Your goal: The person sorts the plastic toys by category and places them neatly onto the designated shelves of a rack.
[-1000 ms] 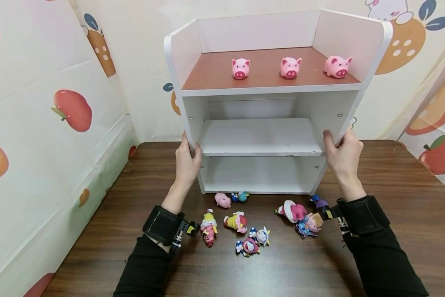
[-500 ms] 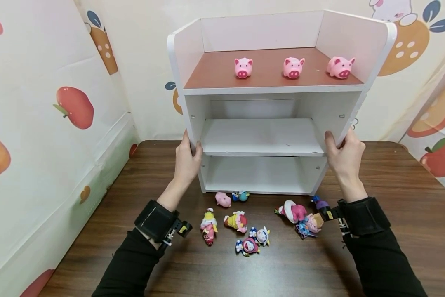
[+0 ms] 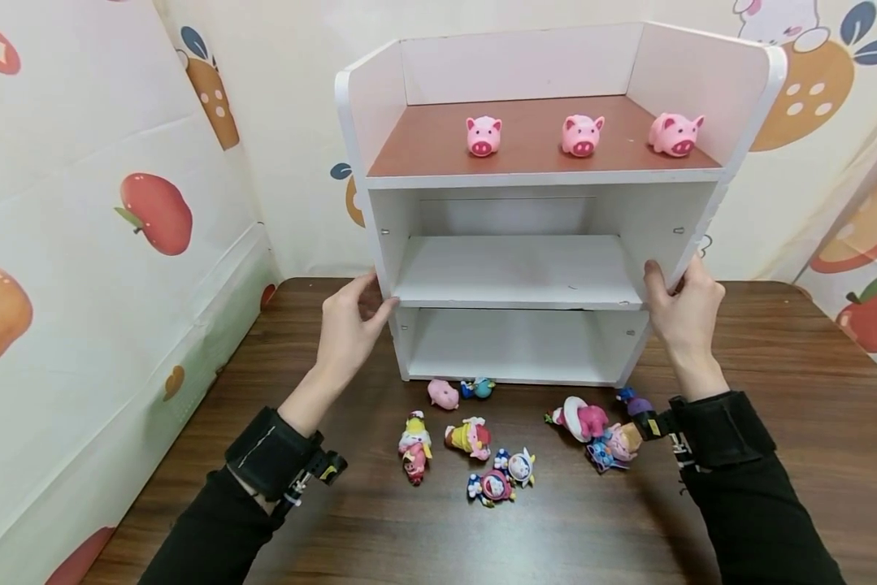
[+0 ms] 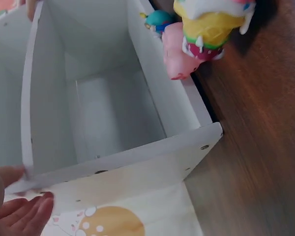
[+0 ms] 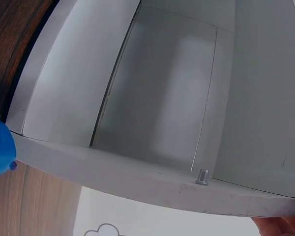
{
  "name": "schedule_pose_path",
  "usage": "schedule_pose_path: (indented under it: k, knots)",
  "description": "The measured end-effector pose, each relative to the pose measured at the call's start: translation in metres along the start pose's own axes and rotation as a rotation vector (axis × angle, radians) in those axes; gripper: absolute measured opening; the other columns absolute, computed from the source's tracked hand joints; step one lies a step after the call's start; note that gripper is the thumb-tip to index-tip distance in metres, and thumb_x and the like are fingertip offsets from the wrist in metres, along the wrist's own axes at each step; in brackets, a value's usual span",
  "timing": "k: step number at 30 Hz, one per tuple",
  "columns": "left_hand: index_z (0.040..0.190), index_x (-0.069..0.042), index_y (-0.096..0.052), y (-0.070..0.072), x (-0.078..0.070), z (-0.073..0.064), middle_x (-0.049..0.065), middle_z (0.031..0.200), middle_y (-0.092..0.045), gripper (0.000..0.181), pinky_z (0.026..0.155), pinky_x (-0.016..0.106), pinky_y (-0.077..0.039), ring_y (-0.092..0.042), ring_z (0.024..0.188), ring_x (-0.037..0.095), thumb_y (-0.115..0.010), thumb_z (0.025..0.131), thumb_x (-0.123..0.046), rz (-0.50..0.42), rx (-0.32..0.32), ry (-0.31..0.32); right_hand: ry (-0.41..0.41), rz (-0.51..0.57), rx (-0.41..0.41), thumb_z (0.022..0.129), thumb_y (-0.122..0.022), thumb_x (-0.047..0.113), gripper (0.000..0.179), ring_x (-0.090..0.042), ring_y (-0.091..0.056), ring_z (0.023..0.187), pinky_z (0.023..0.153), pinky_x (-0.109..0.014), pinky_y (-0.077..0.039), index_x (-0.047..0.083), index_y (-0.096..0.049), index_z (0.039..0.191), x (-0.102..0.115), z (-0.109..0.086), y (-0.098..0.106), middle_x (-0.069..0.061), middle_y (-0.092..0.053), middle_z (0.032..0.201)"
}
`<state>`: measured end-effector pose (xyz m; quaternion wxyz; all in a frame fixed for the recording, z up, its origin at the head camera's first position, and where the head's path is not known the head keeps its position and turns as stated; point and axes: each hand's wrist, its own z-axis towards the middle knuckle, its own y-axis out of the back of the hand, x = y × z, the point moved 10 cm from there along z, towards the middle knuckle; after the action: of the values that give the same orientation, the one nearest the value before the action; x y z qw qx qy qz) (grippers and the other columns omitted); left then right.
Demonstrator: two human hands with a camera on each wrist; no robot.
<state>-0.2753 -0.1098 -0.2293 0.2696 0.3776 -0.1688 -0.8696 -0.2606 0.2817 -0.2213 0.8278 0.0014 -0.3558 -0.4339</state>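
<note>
A white shelf unit [image 3: 518, 272] with a reddish-brown top board stands on the wooden table. My right hand [image 3: 687, 317] grips its right side panel, thumb on the front edge and fingers behind. At the left side panel, my left hand [image 3: 349, 329] has its thumb tip right at the front edge. In the left wrist view, the left fingers [image 4: 32, 214] are loosely bent outside the panel, holding nothing. Three pink pig figurines [image 3: 581, 136] stand in a row on the top board; the two lower compartments hold nothing.
Before the shelf lie a pink pig figurine [image 3: 443, 394], a small blue-teal figurine [image 3: 478, 388], and several colourful figurines [image 3: 470, 437]. More figurines [image 3: 583, 419] lie at the right, one partly hidden by the right wrist camera. Fruit-patterned sheets [image 3: 58, 203] hang around the table.
My left hand has loosened from the left side panel, its wrist and forearm swinging out to the left. The right hand keeps its grip, and the shelf and figurines stay in place.
</note>
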Motion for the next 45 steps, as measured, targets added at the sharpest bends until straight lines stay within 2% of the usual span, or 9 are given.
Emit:
schedule_pose_path:
  k: [4,7,9,13,20,24,29,39,45]
  knots:
    - [0.094,0.003,-0.061,0.011,-0.007,-0.011,0.009,0.076,-0.061,0.017,0.054,0.029,-0.046,-0.054,0.063,0.015,-0.063,0.078,-0.002,0.082,-0.054,-0.032,-0.003,-0.006,-0.004,0.083,-0.055,0.012,0.028,-0.037,-0.06,0.083,0.058,0.001,-0.03,-0.007,-0.057,0.103,0.0,-0.001,0.0,-0.024,-0.061,0.098]
    - [0.089,0.002,-0.062,0.012,-0.011,-0.019,0.007,0.071,-0.06,0.011,0.051,0.027,-0.044,-0.052,0.06,0.012,-0.062,0.078,-0.001,0.096,-0.046,-0.047,-0.001,-0.011,-0.004,0.083,-0.055,0.012,0.028,-0.037,-0.06,0.082,0.057,0.001,-0.03,-0.008,-0.057,0.103,0.001,-0.001,0.0,-0.024,-0.061,0.098]
    - [0.087,0.002,-0.062,0.01,-0.013,-0.024,0.006,0.07,-0.059,0.01,0.05,0.027,-0.044,-0.052,0.06,0.012,-0.063,0.077,0.001,0.089,-0.018,-0.056,0.001,-0.014,-0.005,0.083,-0.055,0.012,0.028,-0.037,-0.06,0.083,0.058,0.001,-0.029,-0.007,-0.057,0.103,0.001,-0.001,0.0,-0.024,-0.061,0.098]
    - [0.088,0.002,-0.063,-0.005,-0.016,-0.034,0.005,0.071,-0.059,0.012,0.051,0.027,-0.046,-0.053,0.061,0.012,-0.064,0.076,0.003,0.052,0.093,-0.064,0.004,-0.017,-0.007,0.083,-0.055,0.012,0.028,-0.037,-0.06,0.082,0.058,0.001,-0.029,-0.007,-0.057,0.103,0.002,-0.001,0.0,-0.023,-0.061,0.098]
    - [0.098,0.004,-0.061,-0.053,-0.006,-0.056,0.009,0.083,-0.059,0.026,0.06,0.029,-0.048,-0.056,0.07,0.019,-0.069,0.074,-0.004,0.015,0.443,-0.015,0.009,-0.01,-0.003,0.083,-0.055,0.012,0.028,-0.037,-0.06,0.083,0.058,0.001,-0.03,-0.008,-0.056,0.103,0.002,-0.001,-0.001,-0.024,-0.061,0.099]
    - [0.102,0.005,-0.06,-0.071,0.005,-0.066,0.013,0.089,-0.06,0.031,0.067,0.036,-0.048,-0.056,0.077,0.025,-0.069,0.075,-0.008,0.005,0.568,0.038,0.009,-0.005,-0.006,0.083,-0.055,0.011,0.027,-0.037,-0.06,0.082,0.058,0.001,-0.03,-0.008,-0.057,0.103,0.002,-0.001,-0.001,-0.024,-0.061,0.098]
    - [0.103,0.007,-0.059,-0.085,0.019,-0.072,0.016,0.092,-0.06,0.034,0.068,0.038,-0.048,-0.056,0.079,0.027,-0.069,0.075,-0.009,-0.006,0.644,0.091,0.004,-0.004,-0.001,0.083,-0.055,0.011,0.028,-0.036,-0.06,0.083,0.058,0.001,-0.03,-0.007,-0.056,0.104,0.002,-0.001,-0.001,-0.023,-0.061,0.099]
    - [0.103,0.007,-0.059,-0.108,0.038,-0.08,0.013,0.091,-0.06,0.037,0.068,0.028,-0.046,-0.056,0.078,0.023,-0.071,0.074,-0.012,-0.013,0.732,0.197,0.004,-0.002,-0.01,0.082,-0.056,0.01,0.027,-0.036,-0.06,0.08,0.057,0.001,-0.03,-0.008,-0.057,0.102,0.001,0.0,0.001,-0.024,-0.061,0.097]
    - [0.1,0.005,-0.06,-0.12,0.041,-0.086,0.008,0.084,-0.058,0.035,0.061,0.022,-0.043,-0.052,0.07,0.015,-0.072,0.072,-0.012,-0.036,0.759,0.212,-0.008,0.001,-0.011,0.082,-0.056,0.011,0.028,-0.035,-0.061,0.082,0.058,0.001,-0.032,-0.007,-0.057,0.104,-0.002,0.0,0.001,-0.022,-0.061,0.099]
